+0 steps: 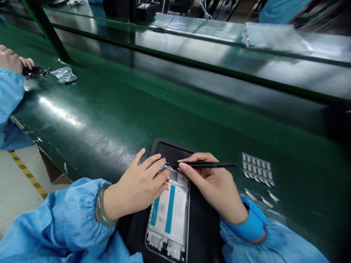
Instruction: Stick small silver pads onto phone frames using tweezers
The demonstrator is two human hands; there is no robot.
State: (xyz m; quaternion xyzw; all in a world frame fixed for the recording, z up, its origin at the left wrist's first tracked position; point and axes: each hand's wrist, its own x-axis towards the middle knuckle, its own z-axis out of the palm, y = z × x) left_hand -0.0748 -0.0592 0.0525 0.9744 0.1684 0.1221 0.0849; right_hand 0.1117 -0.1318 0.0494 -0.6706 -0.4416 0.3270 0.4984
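Right hand point(214, 182) pinches black tweezers point(211, 164) at the far end of the phone frame point(178, 210), black pad point(203, 223) under it; left hand point(137, 188) partly covers that end, grip I can't tell. I'd call it fine tweezer work; next needs a steady tip.

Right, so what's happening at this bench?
A person is working on a phone-like frame lying on a black mat. The right hand holds slim black tweezers, their tip at the frame's far end. The left hand is spread over the frame's upper left; whether it pinches anything is hidden. A sheet of small pale pieces lies to the right. Far left, a co-worker's hand is at some small dark parts.
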